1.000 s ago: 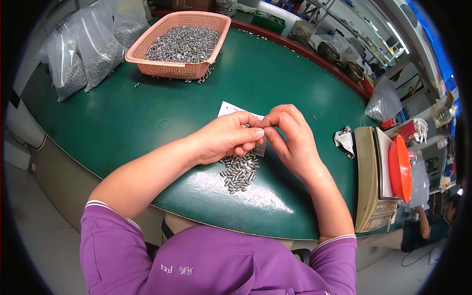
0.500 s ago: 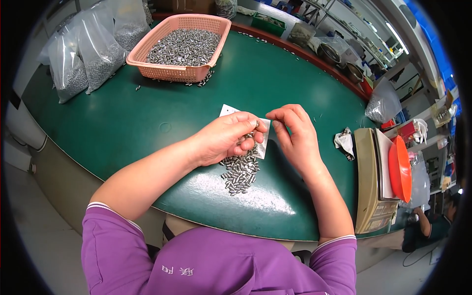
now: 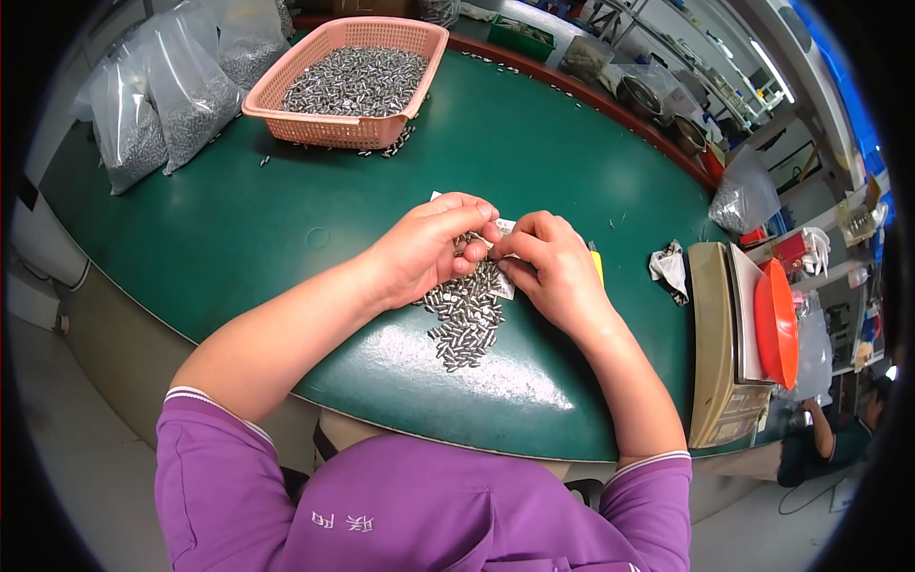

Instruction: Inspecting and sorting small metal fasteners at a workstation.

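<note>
A heap of small shiny metal pins [image 3: 465, 329] lies on the green table in front of me, partly on a white printed sheet [image 3: 506, 229]. My left hand [image 3: 434, 246] is curled above the heap's far end, thumb against forefinger, with several pins showing in its cupped fingers. Close beside it, my right hand [image 3: 553, 267] has its thumb and fingertips drawn together near the left fingertips. Whatever lies between those right fingertips is too small or hidden to make out. A yellow object [image 3: 597, 265] peeks out behind the right hand, mostly covered.
A pink plastic basket [image 3: 329, 131] full of pins stands at the far left, beside clear bags of pins [image 3: 195, 110]. To the right are a crumpled white cloth [image 3: 669, 270], a beige boxy device [image 3: 713, 353] and a red-orange dish [image 3: 775, 324]. Another person [image 3: 834, 443] is at far right.
My right hand has moved left and down to the left hand, its fingers closing together. The yellow object behind it has come into view. The left hand has shifted slightly.
</note>
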A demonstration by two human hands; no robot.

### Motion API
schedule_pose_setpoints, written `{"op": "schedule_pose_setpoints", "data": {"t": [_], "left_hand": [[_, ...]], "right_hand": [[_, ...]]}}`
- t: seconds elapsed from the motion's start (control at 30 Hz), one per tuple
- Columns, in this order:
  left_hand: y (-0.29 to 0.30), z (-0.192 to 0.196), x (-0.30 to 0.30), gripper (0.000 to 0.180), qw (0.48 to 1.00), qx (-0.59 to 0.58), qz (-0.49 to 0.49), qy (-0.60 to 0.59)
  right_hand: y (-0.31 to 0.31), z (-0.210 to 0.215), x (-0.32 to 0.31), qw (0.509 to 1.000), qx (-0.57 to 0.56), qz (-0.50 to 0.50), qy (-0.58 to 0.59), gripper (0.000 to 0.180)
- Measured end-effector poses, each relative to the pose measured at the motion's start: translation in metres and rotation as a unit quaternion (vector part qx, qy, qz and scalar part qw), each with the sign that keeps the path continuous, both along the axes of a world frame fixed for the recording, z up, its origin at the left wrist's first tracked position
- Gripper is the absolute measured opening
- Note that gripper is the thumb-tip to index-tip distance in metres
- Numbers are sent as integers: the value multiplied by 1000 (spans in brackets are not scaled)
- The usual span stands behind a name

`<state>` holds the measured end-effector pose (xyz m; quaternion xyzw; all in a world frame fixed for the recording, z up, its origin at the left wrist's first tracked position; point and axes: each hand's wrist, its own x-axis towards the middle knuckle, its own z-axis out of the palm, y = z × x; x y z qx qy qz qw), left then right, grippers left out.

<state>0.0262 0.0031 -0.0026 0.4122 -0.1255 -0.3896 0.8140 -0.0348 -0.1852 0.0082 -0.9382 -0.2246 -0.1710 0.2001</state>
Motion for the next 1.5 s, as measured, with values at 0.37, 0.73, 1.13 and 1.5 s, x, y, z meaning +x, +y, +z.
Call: {"op": "schedule_pose_setpoints", "data": {"t": [0.37,0.73,1.13,1.5], "left_hand": [[-1,-2,-1,17,1000,21,-10,-12],[-3,-1,-6,23,993,71,-62,-71],[-2,0,-4,24,998,26,-40,30],[-1,0,-2,29,1000,15,-13,24]], "right_hand": [[-2,-3,1,1000,-2,-11,0,10],[6,15,0,995,83,17,-61,12],[2,-7,4,999,37,13,-32,23],[-1,-12,5,999,29,14,-18,13]]}}
